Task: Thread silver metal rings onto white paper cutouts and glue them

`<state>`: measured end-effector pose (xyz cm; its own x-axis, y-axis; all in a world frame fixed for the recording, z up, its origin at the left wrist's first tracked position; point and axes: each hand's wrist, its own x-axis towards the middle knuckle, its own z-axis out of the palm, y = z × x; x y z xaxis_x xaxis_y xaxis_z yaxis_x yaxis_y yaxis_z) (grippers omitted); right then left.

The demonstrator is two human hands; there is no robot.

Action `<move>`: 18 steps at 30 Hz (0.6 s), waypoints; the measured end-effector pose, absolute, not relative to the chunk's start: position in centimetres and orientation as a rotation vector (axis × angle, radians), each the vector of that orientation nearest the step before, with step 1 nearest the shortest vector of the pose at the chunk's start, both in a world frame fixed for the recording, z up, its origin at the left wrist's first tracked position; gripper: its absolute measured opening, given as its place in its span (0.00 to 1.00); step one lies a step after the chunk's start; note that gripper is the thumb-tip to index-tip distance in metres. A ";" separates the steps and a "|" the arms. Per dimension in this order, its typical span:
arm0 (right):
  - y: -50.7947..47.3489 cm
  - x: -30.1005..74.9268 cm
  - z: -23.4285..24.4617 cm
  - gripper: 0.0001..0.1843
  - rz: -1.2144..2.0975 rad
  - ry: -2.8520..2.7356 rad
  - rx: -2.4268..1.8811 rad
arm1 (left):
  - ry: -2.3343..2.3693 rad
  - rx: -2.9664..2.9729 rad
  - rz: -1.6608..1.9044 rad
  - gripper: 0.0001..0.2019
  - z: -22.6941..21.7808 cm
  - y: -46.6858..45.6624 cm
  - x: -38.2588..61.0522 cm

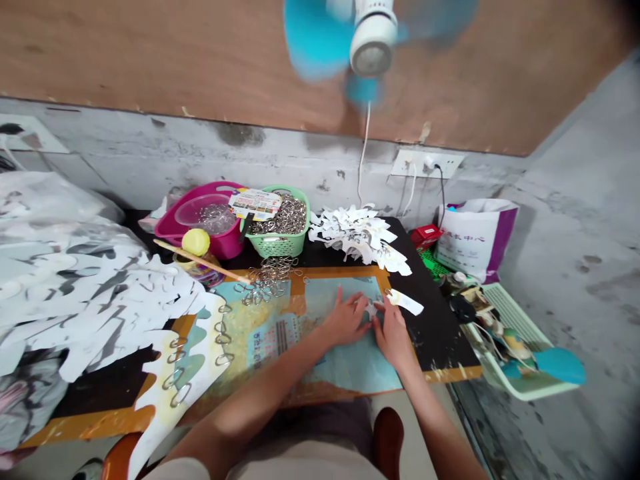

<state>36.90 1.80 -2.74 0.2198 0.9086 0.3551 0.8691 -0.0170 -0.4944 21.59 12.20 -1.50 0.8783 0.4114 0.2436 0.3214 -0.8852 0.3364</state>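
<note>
My left hand rests over the light-blue sheet on the table, its fingers bent towards a small whitish cut-out piece. From the other side my right hand meets the same piece, fingertips close together on its edge. Fine details between the fingers are too small to make out. Just beyond the right hand lies a white paper strip with a metal loop at its end. Left of the hands, teardrop-shaped metal loops lie in a loose pile. Several more sit along a scalloped white paper strip.
Behind stand a green basket of metal loops and a magenta basket. A stick lies across a jar. White paper cut-outs are heaped at the back, more at left. A blue fan spins overhead; a green crate stands right.
</note>
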 end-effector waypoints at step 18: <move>2.8 38.5 -4.0 0.37 0.097 -1.574 -1.956 | 0.848 2.558 0.782 0.23 1.6 7.6 12.0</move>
